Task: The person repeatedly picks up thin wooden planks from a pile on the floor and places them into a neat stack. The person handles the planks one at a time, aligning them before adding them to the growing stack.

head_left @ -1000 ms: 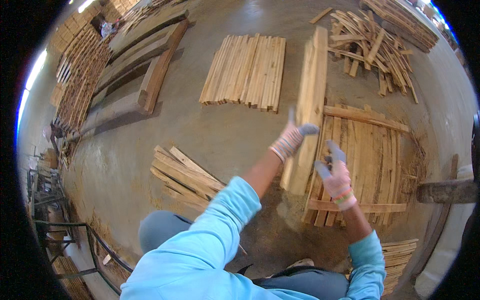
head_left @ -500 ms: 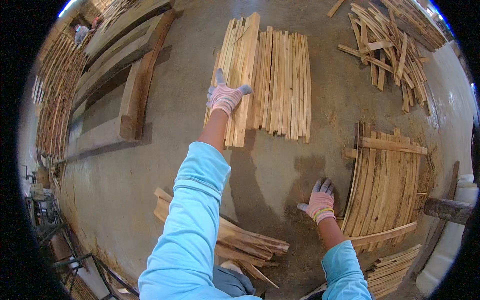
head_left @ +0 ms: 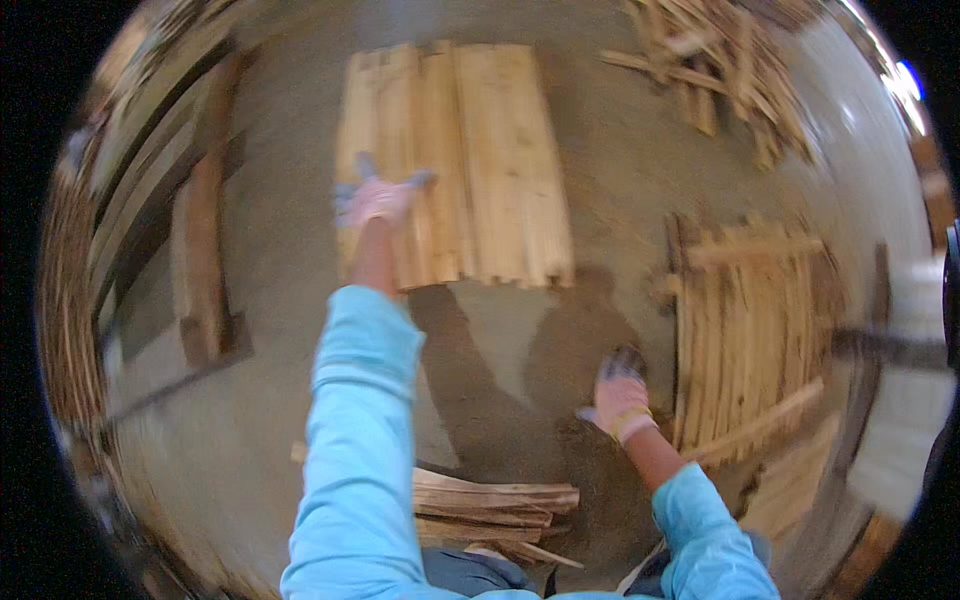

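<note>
Presently catalogued, from the head view, which is blurred throughout:

Left hand [head_left: 378, 200], in a pale pink and grey work glove, at the end of a light blue sleeve [head_left: 358, 440]: laid flat, fingers spread wide, on the near left part of the flat bed of pale wooden slats [head_left: 470, 160]. Nothing is closed in its grip; the palm appears to rest on the slat tops, though the blur leaves the contact uncertain.

Flat bed of pale wooden slats: laid side by side on the grey concrete floor [head_left: 600, 180], running away from the person, upper middle of the view. Its near ends are ragged and uneven.

Right hand [head_left: 620, 400], in a matching glove with a yellow cuff band: held low over the concrete floor, just left of the slatted wooden panel [head_left: 745, 330]. Whether its grip is wide or narrow cannot be told; no item is seen in it.

Slatted wooden panel: upright slats crossed by battens at top and bottom, lying on the floor at the right, well apart from the flat bed.

Small stack of rough wooden offcuts [head_left: 490, 505]: lying on the floor near the person, between the two sleeves.

Loose heap of wooden strips [head_left: 720, 70]: upper right, pieces crossing at odd angles.

Long dark timber beams [head_left: 200, 260]: lying on the floor at the left, beside further stacked timber along the rim.

Two arm shadows are cast on the floor between the hands.
</note>
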`<action>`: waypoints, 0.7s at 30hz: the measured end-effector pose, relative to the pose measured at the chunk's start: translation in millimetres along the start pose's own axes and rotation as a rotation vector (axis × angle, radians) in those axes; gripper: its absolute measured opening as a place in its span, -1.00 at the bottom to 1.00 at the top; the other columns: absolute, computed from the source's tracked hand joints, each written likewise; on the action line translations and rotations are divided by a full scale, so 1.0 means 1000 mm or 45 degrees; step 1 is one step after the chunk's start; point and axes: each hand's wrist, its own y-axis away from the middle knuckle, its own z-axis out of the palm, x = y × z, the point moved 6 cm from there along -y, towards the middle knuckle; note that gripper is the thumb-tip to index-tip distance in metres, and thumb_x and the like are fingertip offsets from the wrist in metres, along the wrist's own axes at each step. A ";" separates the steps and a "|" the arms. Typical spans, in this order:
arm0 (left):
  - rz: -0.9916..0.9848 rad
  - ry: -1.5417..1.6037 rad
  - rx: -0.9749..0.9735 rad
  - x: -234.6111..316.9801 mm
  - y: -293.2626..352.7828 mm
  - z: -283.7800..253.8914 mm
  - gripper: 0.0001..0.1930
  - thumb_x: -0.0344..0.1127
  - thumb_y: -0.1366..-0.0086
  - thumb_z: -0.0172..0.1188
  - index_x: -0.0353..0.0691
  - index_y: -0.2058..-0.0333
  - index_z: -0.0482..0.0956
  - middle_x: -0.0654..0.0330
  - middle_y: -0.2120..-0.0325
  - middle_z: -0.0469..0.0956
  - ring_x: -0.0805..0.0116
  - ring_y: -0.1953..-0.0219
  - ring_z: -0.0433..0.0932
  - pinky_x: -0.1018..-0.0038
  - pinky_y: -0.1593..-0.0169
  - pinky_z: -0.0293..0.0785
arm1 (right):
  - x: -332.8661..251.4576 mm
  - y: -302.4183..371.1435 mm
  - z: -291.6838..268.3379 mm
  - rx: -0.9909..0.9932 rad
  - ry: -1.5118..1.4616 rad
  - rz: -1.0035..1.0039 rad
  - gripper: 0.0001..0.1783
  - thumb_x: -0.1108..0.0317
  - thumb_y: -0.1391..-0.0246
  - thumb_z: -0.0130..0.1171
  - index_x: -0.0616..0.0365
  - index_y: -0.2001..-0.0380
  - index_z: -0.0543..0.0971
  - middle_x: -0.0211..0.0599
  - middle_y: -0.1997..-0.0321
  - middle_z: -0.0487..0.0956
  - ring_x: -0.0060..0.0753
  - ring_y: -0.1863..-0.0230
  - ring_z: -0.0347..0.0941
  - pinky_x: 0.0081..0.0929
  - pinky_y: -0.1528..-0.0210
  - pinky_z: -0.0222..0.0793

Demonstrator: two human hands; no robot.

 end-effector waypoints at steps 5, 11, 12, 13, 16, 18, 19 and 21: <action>0.769 -0.044 0.546 0.092 0.081 0.036 -0.03 0.31 -0.14 0.26 0.11 -0.43 0.08 -0.23 -0.40 0.04 -0.24 -0.43 0.03 -0.17 -0.40 -0.06 | 0.008 -0.019 0.021 -0.031 -0.051 0.186 0.06 0.01 0.00 0.35 0.41 -0.39 0.12 0.60 -0.16 0.40 0.23 0.15 0.62 0.18 0.20 0.49; 1.712 0.194 0.186 0.239 0.331 0.159 -0.31 -0.01 -0.19 0.29 -0.02 -0.27 0.34 -0.13 -0.22 0.36 -0.17 -0.28 0.29 0.03 -0.31 0.26 | 0.013 -0.025 0.027 0.563 -0.033 0.124 -0.21 0.26 -0.12 0.06 0.40 -0.38 0.16 0.56 -0.24 0.34 0.41 -0.09 0.44 0.23 0.01 0.37; 1.697 0.132 0.113 0.254 0.353 0.168 -0.35 -0.06 -0.20 0.28 -0.04 -0.25 0.36 -0.14 -0.19 0.38 -0.16 -0.26 0.32 0.03 -0.27 0.31 | 0.014 -0.026 0.025 0.600 -0.028 0.060 -0.23 0.30 -0.14 0.00 0.37 -0.40 0.14 0.52 -0.31 0.27 0.43 -0.20 0.34 0.24 -0.07 0.32; 1.695 0.072 0.042 0.267 0.374 0.176 -0.39 -0.12 -0.21 0.27 -0.06 -0.23 0.38 -0.15 -0.17 0.40 -0.15 -0.24 0.35 0.04 -0.23 0.37 | 0.019 -0.019 0.027 0.648 -0.238 0.055 -0.25 0.34 -0.17 -0.06 0.35 -0.42 0.12 0.47 -0.37 0.21 0.46 -0.32 0.25 0.24 -0.16 0.27; 1.664 -0.168 -0.176 0.284 0.380 0.180 -0.46 -0.21 -0.23 0.26 -0.07 -0.19 0.42 -0.15 -0.10 0.48 -0.13 -0.16 0.46 0.07 -0.15 0.44 | 0.021 -0.017 0.037 0.213 -0.438 0.005 -0.23 0.33 -0.18 -0.08 0.33 -0.44 0.08 0.39 -0.51 0.00 0.46 -0.46 0.04 0.25 -0.24 0.19; 1.694 -0.079 -0.394 0.280 0.386 0.175 -0.49 -0.24 -0.27 0.24 -0.12 -0.20 0.43 -0.09 0.00 0.56 -0.01 -0.02 0.55 0.14 -0.06 0.49 | 0.026 -0.001 0.018 0.426 -0.221 -0.018 -0.21 0.29 -0.18 -0.07 0.27 -0.46 0.05 0.33 -0.52 -0.01 0.45 -0.46 0.05 0.26 -0.23 0.19; 1.678 -0.060 -0.522 0.272 0.393 0.174 -0.50 -0.25 -0.29 0.23 -0.15 -0.20 0.43 -0.06 0.05 0.60 0.05 0.05 0.60 0.17 -0.02 0.52 | 0.035 0.015 0.004 0.723 -0.325 0.055 -0.19 0.09 0.04 0.30 0.31 -0.25 0.40 0.36 -0.39 0.25 0.39 -0.43 0.14 0.09 -0.39 0.13; 1.347 0.514 -1.257 0.235 0.417 0.171 -0.45 -0.22 -0.35 0.22 -0.32 -0.25 0.38 0.12 0.16 0.63 0.27 0.14 0.60 0.33 0.05 0.54 | 0.059 0.031 0.008 0.544 -0.616 -0.189 -0.32 0.13 0.01 0.28 0.21 -0.17 0.49 0.25 -0.32 0.37 0.22 -0.37 0.27 -0.05 -0.38 0.19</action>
